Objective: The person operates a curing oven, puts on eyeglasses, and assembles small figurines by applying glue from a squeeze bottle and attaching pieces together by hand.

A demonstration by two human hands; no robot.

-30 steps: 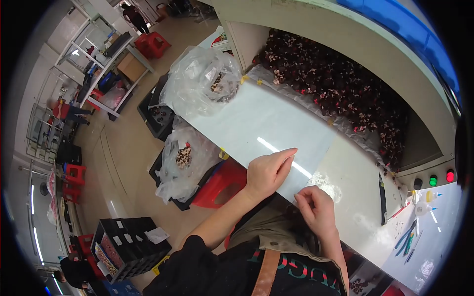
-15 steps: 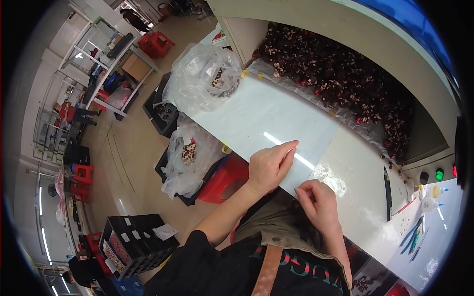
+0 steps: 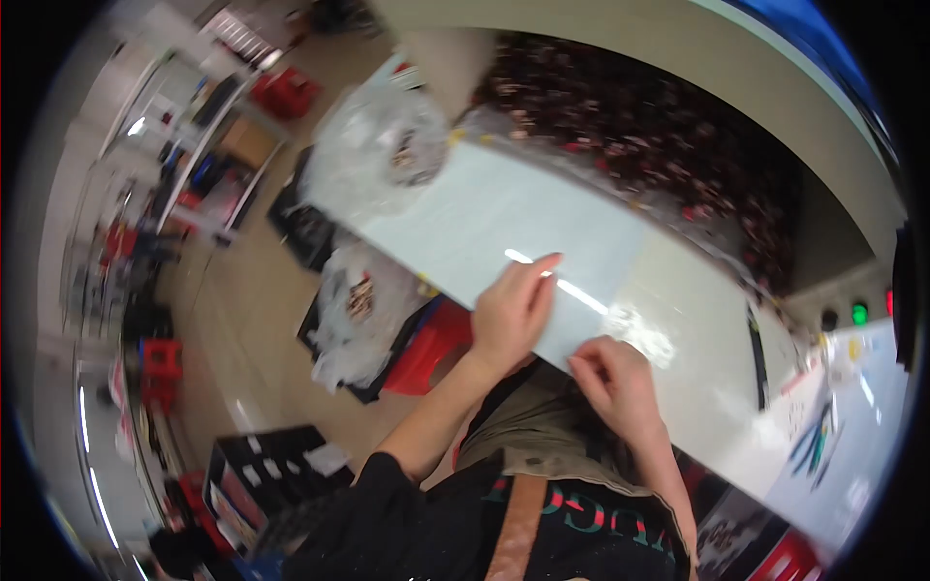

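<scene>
My left hand (image 3: 513, 308) is above the near edge of the pale worktop (image 3: 484, 208), its thumb and fingers pressed together. My right hand (image 3: 617, 385) is at the same edge, a little to the right, with its fingers curled and pinched. The hands are apart, and anything between their fingertips is too small or blurred to make out. Beyond the worktop, many small dark pieces with red and pale bits (image 3: 639, 145) fill an open compartment. A clear plastic bag (image 3: 363, 160) with some pieces inside rests on the worktop's far left end.
Below the worktop on the left, another plastic bag (image 3: 354, 315) lies in a dark bin beside a red stool (image 3: 431, 353). Pliers and tools (image 3: 816, 441) lie at the right. A black drawer unit (image 3: 266, 479) stands lower left. A person (image 3: 121, 242) is far left.
The view has shifted and blurred. My left hand has moved slightly up and left, while both hands keep their pinched shape. The person at the top left is no longer clearly visible.
</scene>
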